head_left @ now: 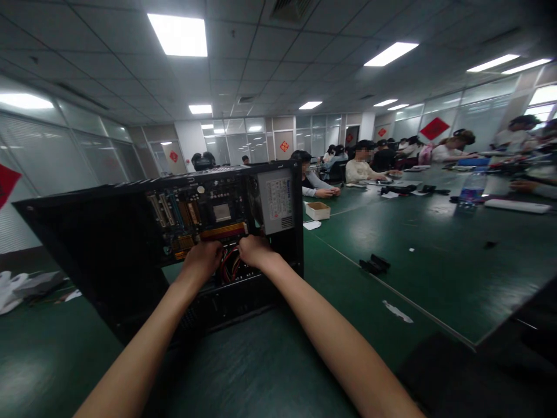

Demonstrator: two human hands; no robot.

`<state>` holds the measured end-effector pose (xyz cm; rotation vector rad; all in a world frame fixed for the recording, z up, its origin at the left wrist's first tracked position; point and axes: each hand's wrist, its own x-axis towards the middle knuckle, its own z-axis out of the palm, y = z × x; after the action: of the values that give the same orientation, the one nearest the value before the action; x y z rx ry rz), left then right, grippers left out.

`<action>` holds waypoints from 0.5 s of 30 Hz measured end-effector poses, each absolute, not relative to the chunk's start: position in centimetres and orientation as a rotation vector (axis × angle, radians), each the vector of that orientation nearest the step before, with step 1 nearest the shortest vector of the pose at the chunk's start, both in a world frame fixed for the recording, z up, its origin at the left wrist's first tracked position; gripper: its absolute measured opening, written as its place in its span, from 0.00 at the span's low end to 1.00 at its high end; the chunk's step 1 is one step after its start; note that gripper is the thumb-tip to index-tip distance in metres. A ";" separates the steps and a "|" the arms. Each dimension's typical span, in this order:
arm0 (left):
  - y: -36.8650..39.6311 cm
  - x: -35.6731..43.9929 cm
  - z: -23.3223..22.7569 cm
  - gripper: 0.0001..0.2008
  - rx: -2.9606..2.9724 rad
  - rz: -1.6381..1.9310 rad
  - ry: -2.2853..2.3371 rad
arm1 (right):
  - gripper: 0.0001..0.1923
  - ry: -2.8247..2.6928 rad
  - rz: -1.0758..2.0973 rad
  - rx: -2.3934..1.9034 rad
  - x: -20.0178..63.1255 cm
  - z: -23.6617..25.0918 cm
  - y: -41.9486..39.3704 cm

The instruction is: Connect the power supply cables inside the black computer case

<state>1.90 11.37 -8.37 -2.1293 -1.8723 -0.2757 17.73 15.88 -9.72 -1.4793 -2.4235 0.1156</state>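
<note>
Reaching into the open computer case [130,244] on the green surface [391,255], the left hand [202,258] and right hand [255,249] both curl around the red cable bundle [230,267] beneath the motherboard [200,215]; tugging hard may loosen connectors

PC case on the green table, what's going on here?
A person has both bare hands inside an open black computer case standing on a green table. The left hand and right hand sit at a bundle of red and black cables just below the motherboard, beside the power supply. Whether either hand grips a cable can't be told. Other people sit further along.
</note>
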 end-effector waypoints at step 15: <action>10.4 1.7 -8.7 0.18 -2.159 -0.270 -1.894 | 0.18 -2.427 0.026 -1.496 17.5 -9.7 15.2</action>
<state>1.72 10.44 -8.74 -2.1591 -1.8942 -0.2700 17.55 15.24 -9.67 -1.4956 -2.4268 0.0260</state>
